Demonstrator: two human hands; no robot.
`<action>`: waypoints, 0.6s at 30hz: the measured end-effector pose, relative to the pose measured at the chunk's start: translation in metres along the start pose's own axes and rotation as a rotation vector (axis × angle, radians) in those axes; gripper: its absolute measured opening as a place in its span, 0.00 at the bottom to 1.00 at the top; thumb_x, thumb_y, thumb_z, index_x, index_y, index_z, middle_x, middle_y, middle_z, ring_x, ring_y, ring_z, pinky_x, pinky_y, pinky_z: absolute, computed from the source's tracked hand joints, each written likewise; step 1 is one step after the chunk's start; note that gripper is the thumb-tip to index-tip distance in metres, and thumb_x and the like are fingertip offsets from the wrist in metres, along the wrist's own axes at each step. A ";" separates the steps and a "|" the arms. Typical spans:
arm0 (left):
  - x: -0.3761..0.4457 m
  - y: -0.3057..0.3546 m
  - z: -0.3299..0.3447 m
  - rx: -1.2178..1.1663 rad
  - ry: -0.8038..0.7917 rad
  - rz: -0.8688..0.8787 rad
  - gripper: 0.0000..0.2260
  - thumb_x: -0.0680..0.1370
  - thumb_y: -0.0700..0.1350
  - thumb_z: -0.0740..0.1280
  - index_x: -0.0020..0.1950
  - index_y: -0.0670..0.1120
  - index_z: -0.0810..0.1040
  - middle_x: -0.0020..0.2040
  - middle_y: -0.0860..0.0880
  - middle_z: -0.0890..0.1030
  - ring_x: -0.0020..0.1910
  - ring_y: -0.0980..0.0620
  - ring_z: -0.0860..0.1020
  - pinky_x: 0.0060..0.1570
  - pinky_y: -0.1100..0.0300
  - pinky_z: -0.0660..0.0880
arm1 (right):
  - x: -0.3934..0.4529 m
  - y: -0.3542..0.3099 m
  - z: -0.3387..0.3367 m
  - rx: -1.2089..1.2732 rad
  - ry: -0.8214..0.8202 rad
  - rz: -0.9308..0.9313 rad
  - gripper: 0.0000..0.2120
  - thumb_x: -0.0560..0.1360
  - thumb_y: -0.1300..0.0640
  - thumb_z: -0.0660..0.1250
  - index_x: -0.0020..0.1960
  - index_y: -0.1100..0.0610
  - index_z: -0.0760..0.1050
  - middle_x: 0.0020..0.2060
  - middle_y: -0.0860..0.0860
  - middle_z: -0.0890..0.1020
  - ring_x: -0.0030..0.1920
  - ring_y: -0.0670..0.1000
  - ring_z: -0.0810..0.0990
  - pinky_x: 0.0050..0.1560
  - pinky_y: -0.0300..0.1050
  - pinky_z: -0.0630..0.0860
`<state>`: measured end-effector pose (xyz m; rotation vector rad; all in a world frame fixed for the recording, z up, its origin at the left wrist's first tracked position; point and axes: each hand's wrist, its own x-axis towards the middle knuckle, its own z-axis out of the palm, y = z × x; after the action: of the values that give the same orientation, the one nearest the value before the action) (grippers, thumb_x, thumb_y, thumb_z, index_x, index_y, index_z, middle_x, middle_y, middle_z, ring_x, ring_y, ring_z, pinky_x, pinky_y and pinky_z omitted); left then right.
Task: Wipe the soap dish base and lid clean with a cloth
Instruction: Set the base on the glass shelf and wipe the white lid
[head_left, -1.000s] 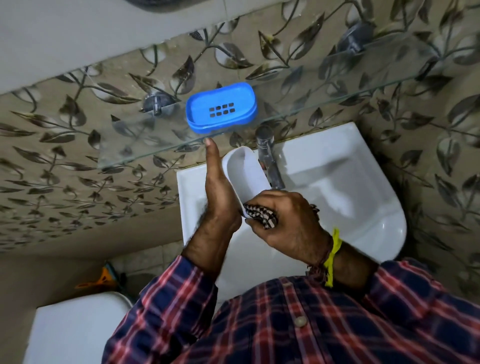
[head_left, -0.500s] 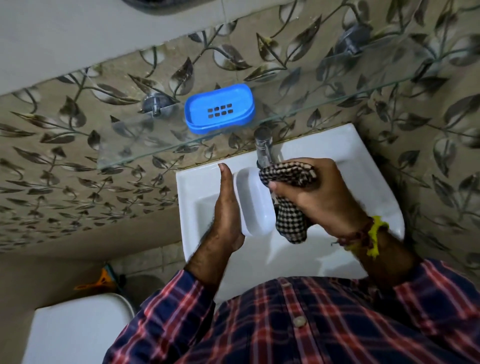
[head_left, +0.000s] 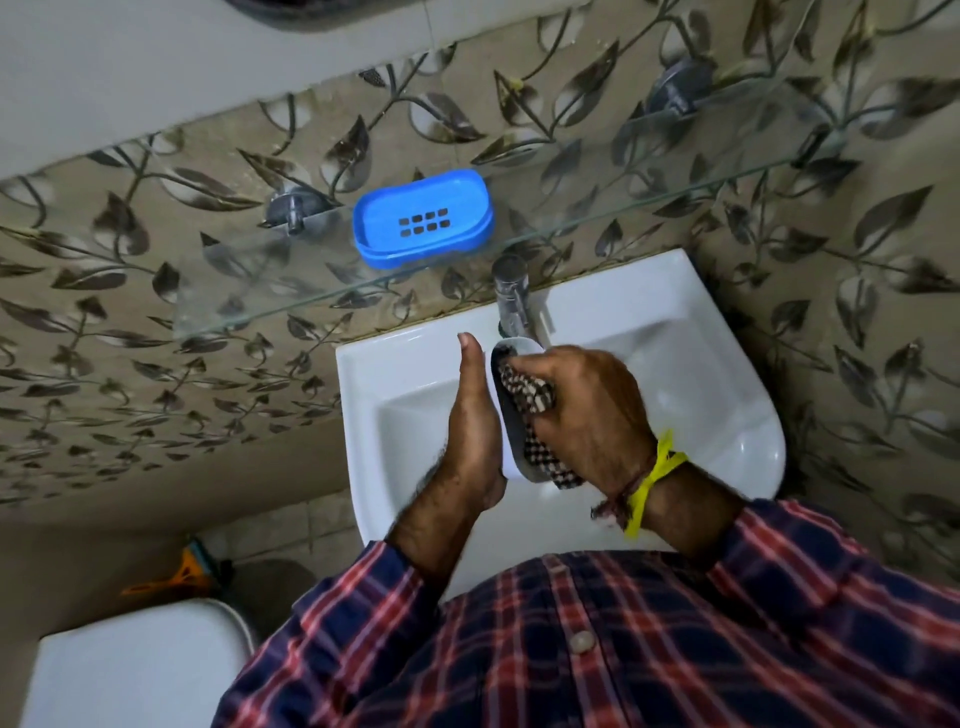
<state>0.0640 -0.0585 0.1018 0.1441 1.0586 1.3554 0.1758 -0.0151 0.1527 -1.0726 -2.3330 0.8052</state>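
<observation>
Over the sink (head_left: 675, 332), the left hand (head_left: 467, 431) keeps a firm grip on the white lid (head_left: 506, 452), held on edge. The right hand (head_left: 587, 415) grips the checked cloth (head_left: 530, 395), pressed into the lid's hollow. The blue base (head_left: 423, 218) sits on the glass shelf (head_left: 260, 291), well apart.

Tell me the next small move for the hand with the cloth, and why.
Probably drag the checked cloth down along the white lid: the right hand presses it in near the top end, while the left hand steadies the lid over the sink.

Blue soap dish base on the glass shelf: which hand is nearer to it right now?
Left. The left hand is below the blue soap dish base, thumb pointing up toward it; the right hand is farther right, pressing the cloth into the white lid.
</observation>
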 end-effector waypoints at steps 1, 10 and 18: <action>0.001 -0.002 0.001 -0.022 -0.007 0.010 0.36 0.73 0.76 0.53 0.57 0.50 0.86 0.58 0.43 0.85 0.57 0.44 0.84 0.50 0.49 0.81 | 0.005 -0.001 -0.001 0.046 0.032 0.037 0.20 0.68 0.61 0.71 0.58 0.48 0.82 0.48 0.53 0.87 0.51 0.58 0.84 0.49 0.51 0.80; -0.003 0.008 -0.005 -0.060 0.017 -0.029 0.37 0.73 0.75 0.56 0.55 0.47 0.87 0.57 0.40 0.85 0.56 0.42 0.84 0.52 0.48 0.81 | 0.007 -0.010 -0.007 -0.138 -0.106 -0.095 0.15 0.65 0.55 0.68 0.50 0.48 0.83 0.40 0.53 0.85 0.43 0.60 0.82 0.40 0.49 0.79; -0.003 0.018 -0.012 -0.016 0.170 -0.055 0.39 0.65 0.78 0.62 0.58 0.48 0.85 0.57 0.40 0.85 0.55 0.38 0.84 0.58 0.38 0.78 | 0.000 -0.014 -0.009 -0.166 -0.308 -0.038 0.11 0.67 0.48 0.64 0.45 0.48 0.82 0.38 0.52 0.84 0.40 0.59 0.82 0.39 0.47 0.79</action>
<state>0.0438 -0.0612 0.1079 -0.0130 1.1849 1.3439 0.1737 -0.0197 0.1687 -1.0278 -2.7108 0.8236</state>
